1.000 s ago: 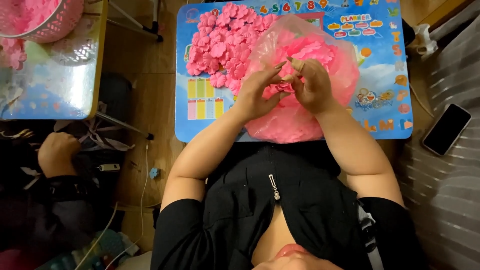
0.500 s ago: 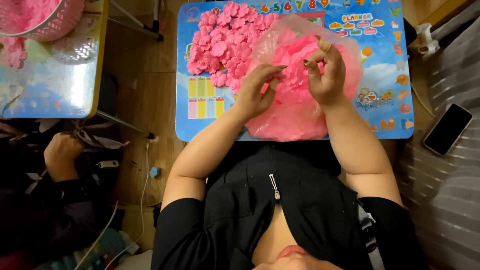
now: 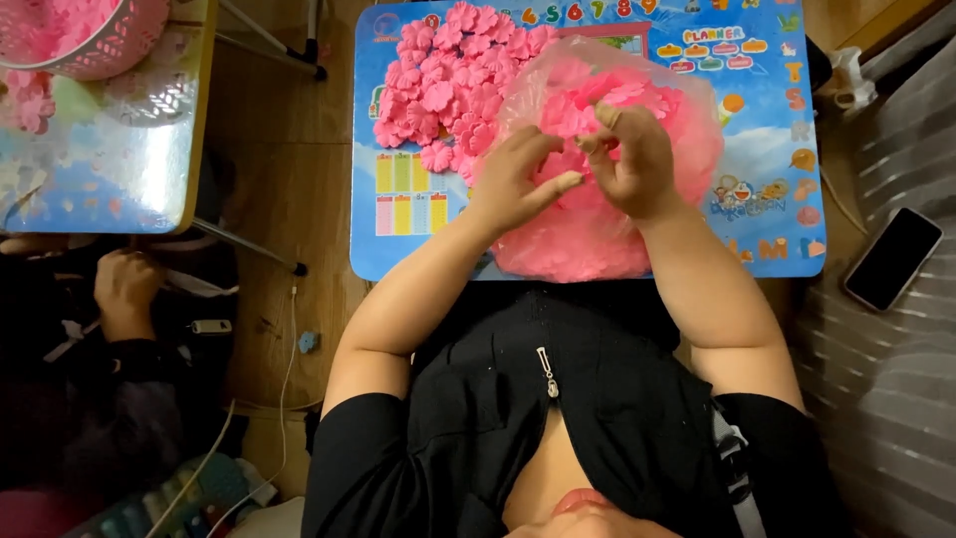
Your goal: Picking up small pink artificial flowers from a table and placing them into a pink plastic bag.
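A clear plastic bag (image 3: 597, 239) full of pink foam flower pieces lies on a small blue children's table (image 3: 767, 199). A loose heap of pink flowers (image 3: 443, 80) lies on the table left of the bag. My left hand (image 3: 513, 179) is over the bag with its thumb and fingers pinched together. My right hand (image 3: 632, 159) hovers above the bag and pinches a small pink flower piece (image 3: 578, 125) between fingertips. The two hands almost touch.
A second small table (image 3: 119, 159) at the left carries a pink basket (image 3: 90, 35) of flowers. Another person's hand (image 3: 124, 289) rests below it. A dark phone (image 3: 893, 257) lies on striped fabric at the right. Cables trail on the wooden floor.
Both hands have lifted slightly and shifted up over the bag. My right hand has raised a pink piece away from the left hand.
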